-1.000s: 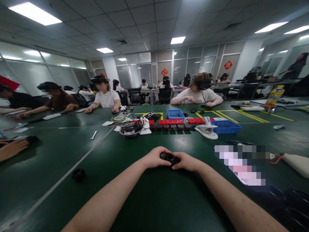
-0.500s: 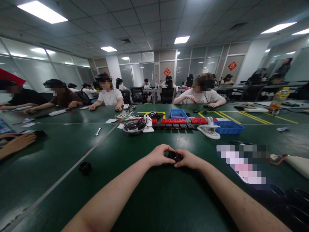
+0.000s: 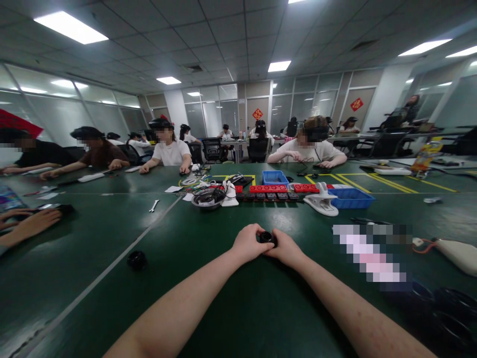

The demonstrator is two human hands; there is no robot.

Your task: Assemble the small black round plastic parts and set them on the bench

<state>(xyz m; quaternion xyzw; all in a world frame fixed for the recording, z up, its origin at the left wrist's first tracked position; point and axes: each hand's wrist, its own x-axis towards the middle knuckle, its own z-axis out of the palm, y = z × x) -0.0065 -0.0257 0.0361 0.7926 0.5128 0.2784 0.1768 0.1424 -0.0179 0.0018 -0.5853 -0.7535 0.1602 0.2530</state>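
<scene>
Between my two hands in the head view is a small black round part (image 3: 267,237) with an opening in its top; its exact kind I cannot make out. My left hand (image 3: 249,243) is closed on its left side, thumb across the near face. From the right, my right hand (image 3: 286,247) grips the same part, its fingers partly hidden behind it. Both hands are low over the green table (image 3: 238,303). A similar black round part (image 3: 136,260) lies on the table to the left, apart from my hands.
Beyond my hands stand red power strips (image 3: 268,188), a metal bowl of cables (image 3: 207,198), a white clamp stand (image 3: 322,200) and a blue bin (image 3: 352,198). A wrench (image 3: 154,206) lies left. Several black rings (image 3: 449,318) sit at right. A co-worker's hand (image 3: 39,223) rests at far left.
My right hand has drawn in closer to my left hand around the black part. The part's opening now faces more upward. The view has shifted slightly.
</scene>
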